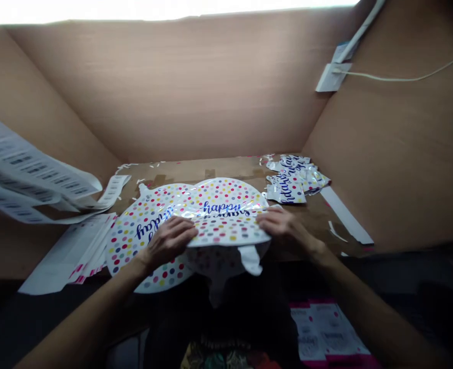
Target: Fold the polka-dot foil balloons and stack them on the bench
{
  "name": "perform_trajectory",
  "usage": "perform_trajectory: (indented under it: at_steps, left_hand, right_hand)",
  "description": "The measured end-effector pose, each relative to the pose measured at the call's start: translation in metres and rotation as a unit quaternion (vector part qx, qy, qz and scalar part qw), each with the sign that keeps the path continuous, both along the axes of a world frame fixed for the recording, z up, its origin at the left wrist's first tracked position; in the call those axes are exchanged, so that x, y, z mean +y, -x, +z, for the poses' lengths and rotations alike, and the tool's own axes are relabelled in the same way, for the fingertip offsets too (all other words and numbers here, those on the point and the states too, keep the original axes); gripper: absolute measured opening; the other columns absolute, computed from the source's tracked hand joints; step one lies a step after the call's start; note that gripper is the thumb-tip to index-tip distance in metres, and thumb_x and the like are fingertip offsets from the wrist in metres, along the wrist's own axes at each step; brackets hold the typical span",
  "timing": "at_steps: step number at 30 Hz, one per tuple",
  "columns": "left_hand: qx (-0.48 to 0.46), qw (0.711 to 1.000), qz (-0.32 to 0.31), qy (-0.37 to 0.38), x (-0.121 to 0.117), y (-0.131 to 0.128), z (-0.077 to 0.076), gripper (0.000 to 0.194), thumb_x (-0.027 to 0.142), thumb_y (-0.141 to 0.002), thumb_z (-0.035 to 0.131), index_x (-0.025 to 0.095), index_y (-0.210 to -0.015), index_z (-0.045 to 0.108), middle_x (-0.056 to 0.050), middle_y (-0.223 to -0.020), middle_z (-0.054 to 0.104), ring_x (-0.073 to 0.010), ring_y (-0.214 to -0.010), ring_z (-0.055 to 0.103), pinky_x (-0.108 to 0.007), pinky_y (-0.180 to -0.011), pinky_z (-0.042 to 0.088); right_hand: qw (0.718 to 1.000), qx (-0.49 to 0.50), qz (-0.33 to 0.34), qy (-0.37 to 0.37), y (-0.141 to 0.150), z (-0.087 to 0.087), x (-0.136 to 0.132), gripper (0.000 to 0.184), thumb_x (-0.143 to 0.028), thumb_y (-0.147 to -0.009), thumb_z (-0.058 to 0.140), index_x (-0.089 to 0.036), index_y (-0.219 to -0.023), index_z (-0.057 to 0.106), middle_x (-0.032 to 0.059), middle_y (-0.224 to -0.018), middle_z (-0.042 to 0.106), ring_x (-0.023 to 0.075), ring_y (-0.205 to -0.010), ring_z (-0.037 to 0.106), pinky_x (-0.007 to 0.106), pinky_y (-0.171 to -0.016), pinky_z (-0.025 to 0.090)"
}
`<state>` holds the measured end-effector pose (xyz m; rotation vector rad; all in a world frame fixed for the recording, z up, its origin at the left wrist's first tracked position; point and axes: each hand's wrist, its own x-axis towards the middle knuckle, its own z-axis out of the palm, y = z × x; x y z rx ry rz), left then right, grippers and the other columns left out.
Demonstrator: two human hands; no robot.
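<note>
left hand [172, 236] and right hand [279, 224] are gripping a half-folded balloon [226, 230], flat balloon [128, 243] waiting at nine o'clock, folded stack [293, 179] sitting at two

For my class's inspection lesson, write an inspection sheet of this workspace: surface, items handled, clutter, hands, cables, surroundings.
Surface: brown table, taped in places.
Items handled: held foil, dotted, partly folded; flat foil at left; folded foils at back right.
Clutter: label strips and white sleeves at left; white strip at right.
Left hand: grips held foil's left side.
Right hand: grips its right edge.
Cables: thin cable from white box, upper right.
Surroundings: brown walls; printed packs lower right.
</note>
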<state>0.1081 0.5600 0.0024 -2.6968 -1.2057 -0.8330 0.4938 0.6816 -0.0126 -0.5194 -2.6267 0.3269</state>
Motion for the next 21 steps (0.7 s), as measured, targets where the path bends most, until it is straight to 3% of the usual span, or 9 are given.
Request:
perform_trajectory:
  at_steps: [3,5,8,11,13,15,17,19,21]
  left_hand:
    - [0.039,0.996,0.047,0.066,-0.040,-0.001,-0.047,0.021,0.018,-0.100,0.052,0.025,-0.105,0.071,-0.009,-0.105,0.074,-0.0245,-0.105,0.068,-0.043,-0.094,0.055]
    - [0.043,0.992,0.056,0.107,-0.056,-0.004,-0.075,0.020,0.018,-0.098,0.055,0.025,-0.107,0.072,-0.009,-0.110,0.074,-0.0248,-0.107,0.067,-0.042,-0.095,0.056]
    - [-0.006,0.981,0.086,0.176,-0.061,-0.004,-0.095,0.021,0.019,-0.096,0.057,0.025,-0.107,0.074,-0.009,-0.111,0.074,-0.0245,-0.105,0.067,-0.040,-0.094,0.055]
    - [-0.043,0.936,0.206,0.281,-0.046,0.000,-0.088,0.026,0.025,-0.099,0.047,0.024,-0.096,0.073,-0.008,-0.093,0.075,-0.0226,-0.088,0.068,-0.035,-0.082,0.055]
    - [0.003,0.894,0.278,0.350,-0.030,0.003,-0.075,0.027,0.030,-0.098,0.045,0.023,-0.090,0.070,-0.008,-0.086,0.074,-0.0235,-0.079,0.068,-0.034,-0.074,0.052]
    - [0.088,0.867,0.309,0.381,-0.012,0.000,-0.061,0.016,0.032,-0.091,0.056,0.023,-0.089,0.068,-0.011,-0.091,0.075,-0.0275,-0.081,0.070,-0.035,-0.071,0.050]
    - [0.149,0.869,0.313,0.353,0.009,-0.012,-0.049,0.014,0.031,-0.083,0.064,0.021,-0.093,0.067,-0.015,-0.101,0.075,-0.0331,-0.093,0.070,-0.038,-0.074,0.051]
    - [0.144,0.891,0.301,0.308,0.035,-0.034,-0.041,0.022,0.034,-0.083,0.067,0.019,-0.100,0.067,-0.019,-0.109,0.074,-0.0364,-0.104,0.068,-0.040,-0.079,0.052]
    - [0.085,0.889,0.272,0.360,0.060,-0.059,-0.037,0.034,0.044,-0.080,0.073,0.019,-0.102,0.068,-0.017,-0.104,0.075,-0.0337,-0.097,0.070,-0.036,-0.074,0.052]
  right_hand:
    - [0.998,-0.020,0.029,-0.052,-0.002,-0.058,-0.041,0.023,-0.010,-0.098,0.052,-0.021,-0.105,0.071,0.0110,-0.122,0.073,0.0261,-0.115,0.066,0.047,-0.108,0.045]
    - [0.999,-0.017,0.017,-0.040,-0.006,-0.090,-0.054,0.024,-0.010,-0.095,0.053,-0.020,-0.106,0.071,0.0120,-0.122,0.073,0.0285,-0.116,0.065,0.047,-0.102,0.047]
    - [0.998,-0.012,-0.056,0.038,-0.009,-0.109,-0.052,0.022,-0.013,-0.095,0.050,-0.019,-0.103,0.070,0.0123,-0.110,0.075,0.0266,-0.104,0.067,0.042,-0.094,0.049]
    - [0.970,-0.076,-0.210,0.101,-0.002,-0.101,-0.037,0.028,-0.030,-0.105,0.044,-0.018,-0.095,0.068,0.0106,-0.091,0.074,0.0226,-0.083,0.068,0.033,-0.079,0.048]
    - [0.939,-0.151,-0.291,0.100,0.008,-0.093,-0.029,0.036,-0.042,-0.108,0.042,-0.019,-0.097,0.068,0.0102,-0.087,0.074,0.0223,-0.078,0.068,0.030,-0.072,0.044]
    - [0.919,-0.208,-0.323,0.085,0.017,-0.089,-0.025,0.038,-0.047,-0.108,0.043,-0.020,-0.102,0.068,0.0101,-0.089,0.075,0.0228,-0.079,0.070,0.029,-0.070,0.041]
    - [0.914,-0.231,-0.324,0.074,0.022,-0.090,-0.023,0.037,-0.048,-0.108,0.045,-0.020,-0.105,0.069,0.0101,-0.091,0.076,0.0232,-0.082,0.071,0.028,-0.070,0.040]
    - [0.917,-0.233,-0.317,0.069,0.023,-0.094,-0.023,0.038,-0.050,-0.108,0.047,-0.020,-0.105,0.069,0.0101,-0.092,0.076,0.0232,-0.083,0.071,0.028,-0.069,0.039]
    - [0.924,-0.219,-0.308,0.068,0.018,-0.097,-0.022,0.038,-0.050,-0.107,0.049,-0.020,-0.101,0.070,0.0097,-0.090,0.076,0.0228,-0.082,0.071,0.028,-0.069,0.039]
